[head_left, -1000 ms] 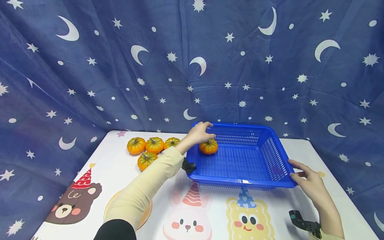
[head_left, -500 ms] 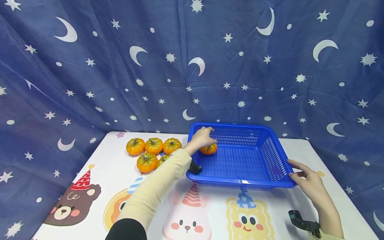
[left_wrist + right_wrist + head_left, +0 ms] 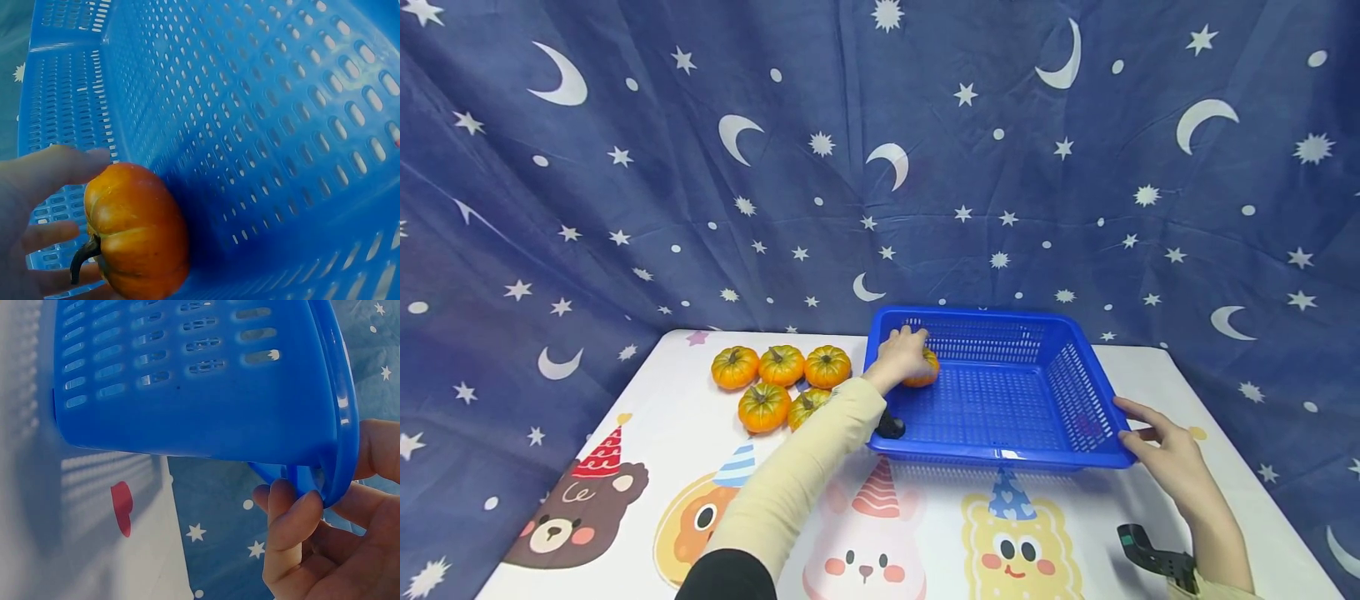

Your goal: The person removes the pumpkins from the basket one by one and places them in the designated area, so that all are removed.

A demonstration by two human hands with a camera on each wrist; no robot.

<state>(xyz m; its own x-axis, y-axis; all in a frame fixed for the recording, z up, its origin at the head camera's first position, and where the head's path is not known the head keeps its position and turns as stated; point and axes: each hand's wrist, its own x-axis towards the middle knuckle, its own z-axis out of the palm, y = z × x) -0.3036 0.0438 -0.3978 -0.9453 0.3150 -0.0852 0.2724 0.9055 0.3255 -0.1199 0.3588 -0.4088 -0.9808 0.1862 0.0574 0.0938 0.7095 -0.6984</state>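
Observation:
A small orange pumpkin with a dark stem lies at the left end of the blue plastic basket. My left hand reaches over the basket's left side and holds this pumpkin. In the left wrist view, the thumb meets the pumpkin's upper edge and other fingers lie round its stem side, partly hidden behind it. At the front right corner, my right hand grips the basket's rim between thumb and fingers. Left of the basket, several more pumpkins sit grouped on the table, one partly covered by the left sleeve.
The white table cover bears printed cartoon animals. A blue curtain with moons and stars hangs right behind the table. The left forearm crosses over the table's middle, and a black strap device sits on the right wrist.
My left hand has come down from above the pumpkin in the basket and closed in round it. That pumpkin stays in its place. The right hand and the basket have not visibly moved.

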